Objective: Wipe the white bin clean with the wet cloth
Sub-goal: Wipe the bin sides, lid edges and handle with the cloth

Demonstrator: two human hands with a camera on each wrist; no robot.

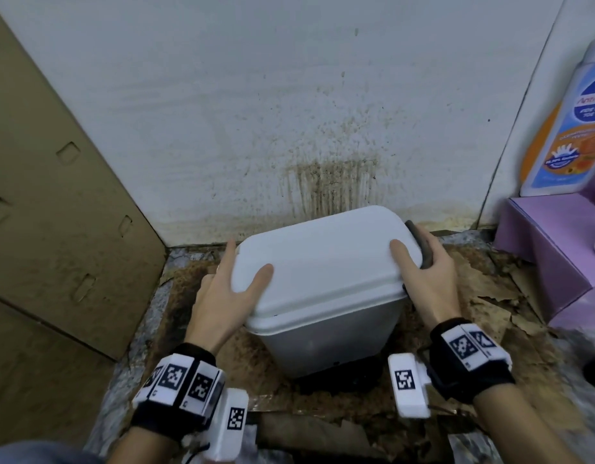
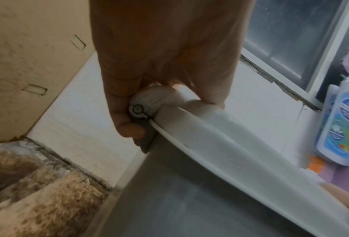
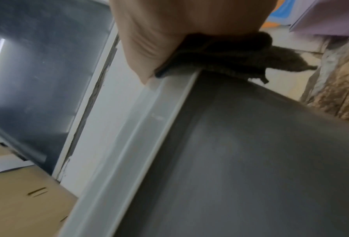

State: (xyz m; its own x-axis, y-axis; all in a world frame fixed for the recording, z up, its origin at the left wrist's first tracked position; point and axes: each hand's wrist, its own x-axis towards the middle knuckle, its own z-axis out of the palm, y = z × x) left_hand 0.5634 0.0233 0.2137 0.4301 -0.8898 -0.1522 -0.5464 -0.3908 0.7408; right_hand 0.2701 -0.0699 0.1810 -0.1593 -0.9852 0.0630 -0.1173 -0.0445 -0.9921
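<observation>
Left grip (image 1: 222,289) clamped on the white bin's (image 1: 323,279) lid edge, thumb on top. Right grip (image 1: 426,266) clamps the dark cloth (image 1: 420,244) against the opposite edge. Bin stands on the stained floor by the wall. Likely steadying or repositioning; next: free the cloth, wipe lid.

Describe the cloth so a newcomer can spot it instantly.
Start at the stained white wall; the white bin stands at its foot. At the lid's right edge, the right hand holds the cloth, the only dark fabric there.
</observation>
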